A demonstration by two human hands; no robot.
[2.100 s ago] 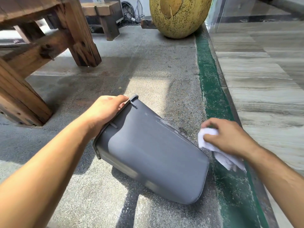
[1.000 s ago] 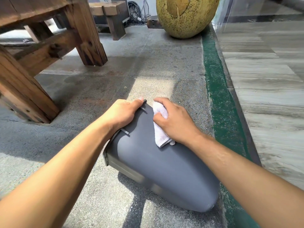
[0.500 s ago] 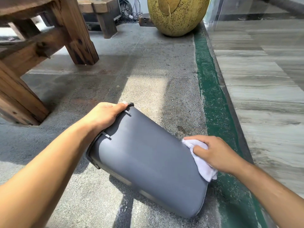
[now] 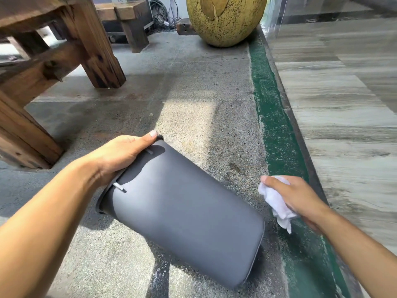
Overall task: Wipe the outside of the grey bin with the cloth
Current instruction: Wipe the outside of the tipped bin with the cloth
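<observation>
The grey bin (image 4: 184,214) lies tipped on its side on the concrete floor, its rim toward the upper left and its base toward the lower right. My left hand (image 4: 120,153) grips the rim at the top end. My right hand (image 4: 294,198) holds a crumpled white cloth (image 4: 277,203) just to the right of the bin's base end, a small gap away from the bin's wall. The bin's opening faces away and its inside is hidden.
Heavy wooden table legs (image 4: 94,50) stand at the upper left, with a wooden bench (image 4: 126,18) behind. A large yellow-green pot (image 4: 223,18) sits at the top centre. A green painted strip (image 4: 272,117) runs along the right, beside a raised wood-look floor (image 4: 343,104).
One second ago the cloth pressed on the bin near the rim; it swept down to the base end, and now my right hand has lifted it off to the right.
</observation>
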